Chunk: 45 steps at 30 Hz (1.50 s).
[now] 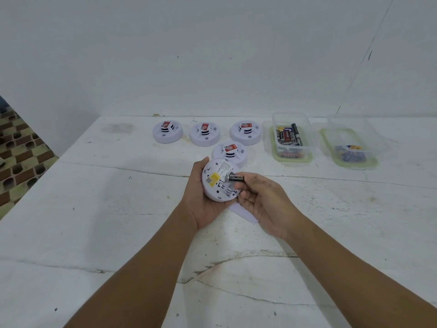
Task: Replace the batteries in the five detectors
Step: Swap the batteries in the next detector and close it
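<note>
Five detectors, head view. Four (167,132) (204,134) (246,132) (229,151) sit face up at upper centre, apparently waiting their turn. Fifth detector (218,179), centre frame: back turned up, cradled in curled left hand (203,200), likely to expose the battery bay. Right hand (264,200) pinches a black battery (234,178) at the bay; going in or coming out, cannot tell. Box (292,144) of batteries, upper right, within reach. Second box (350,147) farther right holds a few blue items. White piece (244,213) on table (94,209) under hands, possibly the cover.

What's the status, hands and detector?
Left grip holds detector, back up. Right grip pinches battery at its bay. Nothing in the way.
</note>
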Available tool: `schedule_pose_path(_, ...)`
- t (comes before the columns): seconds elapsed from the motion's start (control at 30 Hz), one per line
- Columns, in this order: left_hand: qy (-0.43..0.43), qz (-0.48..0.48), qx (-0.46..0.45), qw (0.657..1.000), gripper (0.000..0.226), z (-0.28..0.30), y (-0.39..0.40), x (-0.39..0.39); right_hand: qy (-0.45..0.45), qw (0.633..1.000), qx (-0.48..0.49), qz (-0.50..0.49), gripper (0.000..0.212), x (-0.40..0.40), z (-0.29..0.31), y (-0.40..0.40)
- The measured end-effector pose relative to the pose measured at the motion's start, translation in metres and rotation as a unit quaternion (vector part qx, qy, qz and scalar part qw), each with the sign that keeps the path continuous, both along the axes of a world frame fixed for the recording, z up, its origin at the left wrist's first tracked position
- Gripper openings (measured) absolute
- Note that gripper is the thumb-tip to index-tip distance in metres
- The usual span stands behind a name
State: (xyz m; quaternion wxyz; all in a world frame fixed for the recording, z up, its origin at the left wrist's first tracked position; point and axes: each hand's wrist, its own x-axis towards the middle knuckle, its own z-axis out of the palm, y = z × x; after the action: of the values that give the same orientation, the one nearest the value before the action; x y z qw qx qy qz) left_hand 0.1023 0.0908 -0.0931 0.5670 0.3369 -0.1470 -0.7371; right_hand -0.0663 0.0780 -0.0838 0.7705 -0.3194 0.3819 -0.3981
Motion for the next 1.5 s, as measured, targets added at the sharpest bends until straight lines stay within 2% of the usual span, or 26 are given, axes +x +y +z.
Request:
schedule_pose_path(0.23, 0.020, 0.000, 0.008, 1.000, 0.057, 0.003, 0.002, -0.003, -0.015, 0.999, -0.043, 0.020, 0.025, -0.004, 0.001, 0.003)
schedule_pose_path(0.47, 0.015, -0.008, 0.010, 1.000, 0.058, 0.003, 0.002, -0.002, -0.011, 0.997, -0.078, 0.011, 0.017, -0.002, -0.002, 0.005)
schedule_pose_path(0.67, 0.014, -0.010, 0.011, 1.000, 0.061, 0.002, 0.001, -0.001, -0.018, 0.997, -0.078, -0.008, 0.023, 0.002, -0.007, 0.003)
schedule_pose_path(0.93, 0.019, -0.010, 0.015, 1.000, 0.060, 0.000, -0.001, -0.001, -0.017, 0.995, -0.094, 0.013, 0.027, 0.001, -0.011, 0.001)
schedule_pose_path(1.23, 0.017, -0.014, 0.007, 1.000, 0.060, -0.002, -0.002, 0.000, -0.010, 0.993, -0.112, 0.029, 0.032, 0.000, -0.010, 0.000)
schedule_pose_path(1.5, 0.024, 0.000, 0.013, 1.000, 0.059, -0.005, -0.003, 0.000, 0.023, 0.988, -0.152, 0.034, 0.026, -0.001, -0.009, 0.003)
